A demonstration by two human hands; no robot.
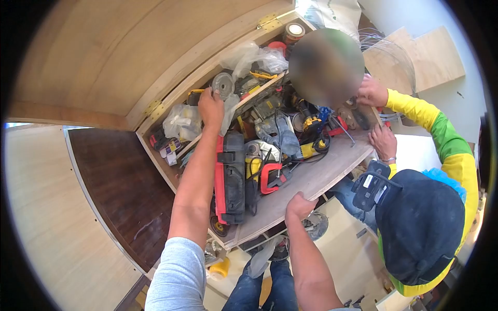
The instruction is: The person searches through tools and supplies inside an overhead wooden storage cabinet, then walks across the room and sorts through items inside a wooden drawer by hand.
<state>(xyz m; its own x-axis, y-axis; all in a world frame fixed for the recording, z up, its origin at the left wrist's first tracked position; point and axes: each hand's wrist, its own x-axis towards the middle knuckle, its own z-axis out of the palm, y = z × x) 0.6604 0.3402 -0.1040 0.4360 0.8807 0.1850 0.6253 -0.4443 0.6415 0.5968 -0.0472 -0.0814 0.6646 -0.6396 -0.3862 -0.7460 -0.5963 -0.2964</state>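
Note:
A wooden chest (324, 155) lies open, filled with tools. My left hand (211, 108) reaches over it to the back compartment, its fingers closed at the edge of a clear round plastic piece (223, 84). Plastic bags (182, 122) lie beside that hand. Below my left forearm stands a red and black case (231, 179). My right hand (301, 206) is at the chest's front edge, fingers wrapped over the board. Near it inside the chest is a red clamp (270, 178).
The raised wooden lid (98, 57) fills the upper left. A co-worker in a black cap (420, 228) leans in from the right, hands at the chest's right end. Yellow power tools (313, 147) and cables lie inside. Plywood pieces (436, 59) lie beyond.

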